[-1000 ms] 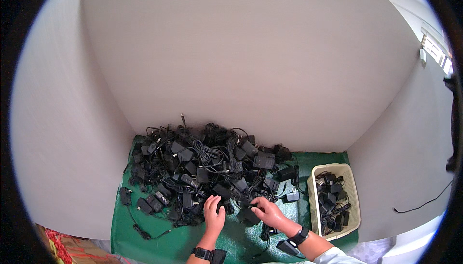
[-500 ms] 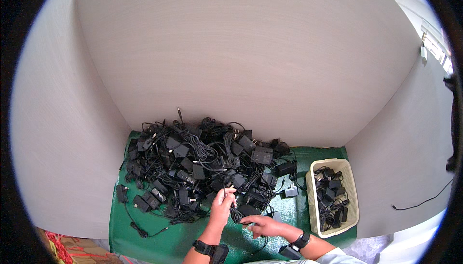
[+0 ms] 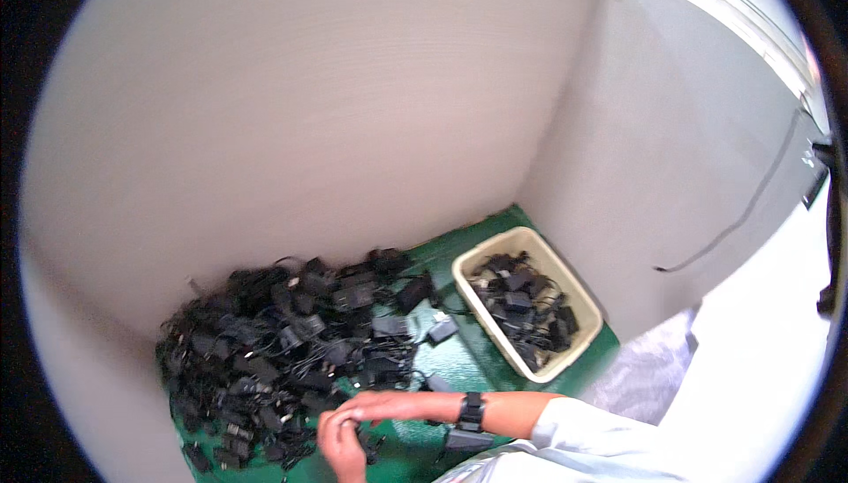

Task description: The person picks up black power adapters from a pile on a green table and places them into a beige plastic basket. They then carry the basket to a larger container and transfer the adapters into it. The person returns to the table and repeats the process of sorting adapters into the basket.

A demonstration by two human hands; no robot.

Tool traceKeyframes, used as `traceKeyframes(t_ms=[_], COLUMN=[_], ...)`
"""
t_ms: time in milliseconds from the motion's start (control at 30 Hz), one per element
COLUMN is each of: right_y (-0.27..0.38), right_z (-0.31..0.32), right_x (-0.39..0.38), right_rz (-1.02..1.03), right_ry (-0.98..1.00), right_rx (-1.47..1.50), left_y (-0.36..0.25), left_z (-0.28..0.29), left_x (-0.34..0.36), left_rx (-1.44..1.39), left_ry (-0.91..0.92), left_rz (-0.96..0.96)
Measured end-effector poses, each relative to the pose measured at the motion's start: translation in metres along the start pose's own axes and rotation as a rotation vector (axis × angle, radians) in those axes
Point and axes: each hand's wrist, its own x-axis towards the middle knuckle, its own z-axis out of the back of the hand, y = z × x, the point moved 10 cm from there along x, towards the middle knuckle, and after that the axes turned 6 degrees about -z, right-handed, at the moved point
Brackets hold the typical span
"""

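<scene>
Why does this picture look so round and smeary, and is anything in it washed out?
Head view: a fisheye lens bends the wall edges and leaves black corners. The whole frame is softly blurred, so the pile of black adapters and both hands, left hand and right hand, lack crisp edges. The window strip at upper right glares white; the beige basket is evenly lit.

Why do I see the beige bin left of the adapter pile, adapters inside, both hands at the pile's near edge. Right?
Not quite. In the head view the beige bin sits right of the adapter pile, not left. It does hold adapters, and the left hand and right hand are at the near edge.
</scene>
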Motion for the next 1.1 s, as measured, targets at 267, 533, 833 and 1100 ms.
traceKeyframes(t_ms=[267,533,833,1100], right_y=[0.055,0.023,0.007,0.034], right_z=[0.009,0.072,0.257,0.319], right_x=[-0.049,-0.139,-0.359,-0.405], right_rz=[0.424,0.297,0.396,0.265], right_ry=[-0.224,-0.339,-1.119,-1.502], right_rx=[-0.390,0.630,0.423,-0.644], left_y=[-0.017,-0.116,-0.030,-0.009], left_z=[-0.042,-0.165,-0.219,-0.264], left_x=[0.019,0.029,-0.001,-0.036], left_rx=[-0.203,0.201,0.176,0.301], left_ry=[-0.062,0.394,0.399,0.439], left_rz=[0.134,-0.381,0.031,-0.014])
